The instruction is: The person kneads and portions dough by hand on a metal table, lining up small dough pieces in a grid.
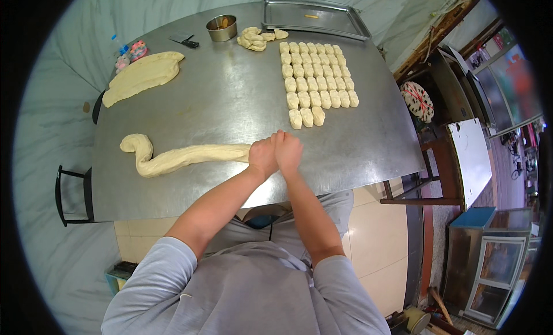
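A long rope of pale dough (pixel 194 157) lies across the near part of the steel table (pixel 216 106), its far left end curled into a hook. My left hand (pixel 262 154) is closed around the rope's right end. Pressed against it on the right is my right hand (pixel 288 150), also closed; the dough at this end is hidden inside the two hands. Just beyond them, small cut dough pieces (pixel 319 75) stand in several neat rows, with a shorter row of 3 nearest me.
A flat dough slab (pixel 144 75) rests at the far left near small toy figures (pixel 138 50). Towards the back are a cleaver (pixel 185 40), a metal pot (pixel 221 29), a dough heap (pixel 252 39) and a metal tray (pixel 315 18). Beyond the table's right edge stands a white-topped wooden table (pixel 470 158).
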Demonstrator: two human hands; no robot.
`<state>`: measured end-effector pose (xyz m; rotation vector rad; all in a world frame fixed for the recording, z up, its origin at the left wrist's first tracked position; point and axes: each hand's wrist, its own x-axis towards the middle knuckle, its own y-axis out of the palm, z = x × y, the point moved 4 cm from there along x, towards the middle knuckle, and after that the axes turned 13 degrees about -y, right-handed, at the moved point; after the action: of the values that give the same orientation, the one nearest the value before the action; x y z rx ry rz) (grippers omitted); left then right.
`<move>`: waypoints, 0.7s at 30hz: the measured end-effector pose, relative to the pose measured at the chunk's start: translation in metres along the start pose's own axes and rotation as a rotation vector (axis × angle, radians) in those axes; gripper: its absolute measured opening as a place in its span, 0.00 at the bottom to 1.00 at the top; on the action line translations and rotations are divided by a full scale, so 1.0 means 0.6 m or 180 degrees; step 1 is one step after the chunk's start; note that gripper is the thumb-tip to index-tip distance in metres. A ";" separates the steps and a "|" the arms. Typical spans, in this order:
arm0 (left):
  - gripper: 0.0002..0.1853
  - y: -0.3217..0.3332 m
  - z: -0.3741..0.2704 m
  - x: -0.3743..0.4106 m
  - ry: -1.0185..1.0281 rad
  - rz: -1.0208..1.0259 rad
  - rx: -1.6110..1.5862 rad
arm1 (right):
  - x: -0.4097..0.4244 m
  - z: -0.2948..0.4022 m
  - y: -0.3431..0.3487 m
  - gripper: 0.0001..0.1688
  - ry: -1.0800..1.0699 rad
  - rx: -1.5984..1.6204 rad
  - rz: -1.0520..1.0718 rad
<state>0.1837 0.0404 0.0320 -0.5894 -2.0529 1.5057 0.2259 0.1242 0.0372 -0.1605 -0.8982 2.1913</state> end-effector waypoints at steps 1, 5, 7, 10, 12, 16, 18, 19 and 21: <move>0.17 0.001 -0.003 0.003 -0.0041 0.0156 0.0103 | 0.003 -0.005 -0.001 0.24 0.0024 -0.0022 0.0024; 0.13 0.022 -0.005 0.018 -0.0162 0.0623 0.0305 | 0.014 -0.026 -0.012 0.22 0.0123 -0.0082 0.0090; 0.13 0.036 0.000 0.021 -0.0100 0.0653 0.0319 | 0.011 -0.017 -0.028 0.21 0.0075 -0.0115 0.0222; 0.16 0.029 0.020 0.026 0.0051 0.0433 -0.0250 | -0.032 0.008 -0.044 0.17 0.0053 0.1548 0.0992; 0.21 0.007 0.011 0.046 -0.0510 0.0833 -0.0331 | -0.054 0.032 -0.063 0.15 0.0009 0.2980 0.1305; 0.34 -0.043 0.018 0.026 -0.0396 0.0370 -0.0649 | 0.021 0.000 -0.210 0.19 -0.0402 0.1896 0.0525; 0.40 -0.063 0.028 0.006 -0.0316 0.0523 -0.0042 | 0.077 -0.107 -0.225 0.21 -0.0490 0.1653 0.0047; 0.43 -0.071 0.043 -0.007 -0.0287 0.0586 0.0272 | 0.100 -0.153 -0.224 0.22 -0.0612 0.1648 -0.0188; 0.43 -0.052 0.075 -0.039 0.0100 0.0240 0.0517 | 0.145 -0.204 -0.223 0.24 -0.0603 0.1321 -0.0046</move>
<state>0.1719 -0.0156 0.0470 -0.6282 -1.8818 1.6770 0.2893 0.3152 0.0462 0.2560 -0.5214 2.3539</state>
